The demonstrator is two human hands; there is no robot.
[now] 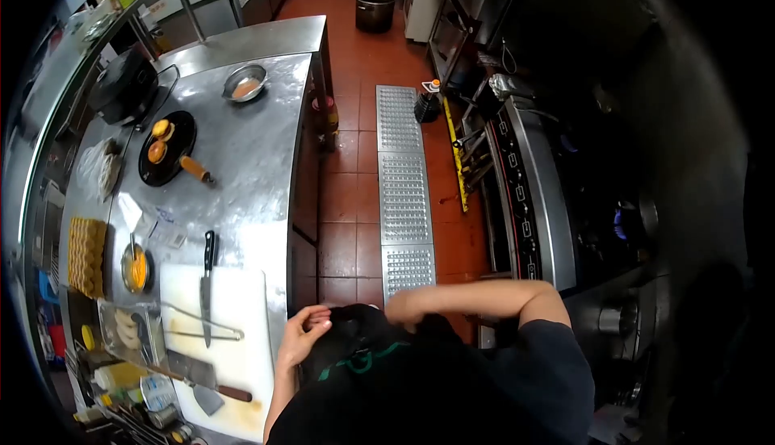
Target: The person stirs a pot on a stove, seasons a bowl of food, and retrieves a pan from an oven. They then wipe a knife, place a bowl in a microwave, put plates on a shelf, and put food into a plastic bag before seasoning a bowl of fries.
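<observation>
While my left hand [303, 336] is by my side with its fingers bent and loose, I see nothing between fingers and thumb, but I cannot tell if the tips pinch a bit of cloth. My right hand [408, 306] is a blur by my front, so I cannot tell if it grips or is free. Between my two hands, down my front, is one soft-looking black cloth with a curvy green line [387, 396]. I think it would feel light and floppy, not slippery, and it would not break; a pinch at its top edge, near my left fingers, looks best. Just left of those fingers is one flat white cutting board [242, 308]. On it, or partly on it, I count one long silver knife with a black handle [206, 296], one pair of thin metal tongs [206, 334] and two wide-bladed metal tools [192, 368]. Farther out past those fingers is one round black pan [175, 167] with two round golden pieces [157, 151]. Ahead of my right hand are three bumpy grey metal floor plates [403, 196]. Off to its right, one silver and black stove [542, 195] shows two blue glows [620, 223].
</observation>
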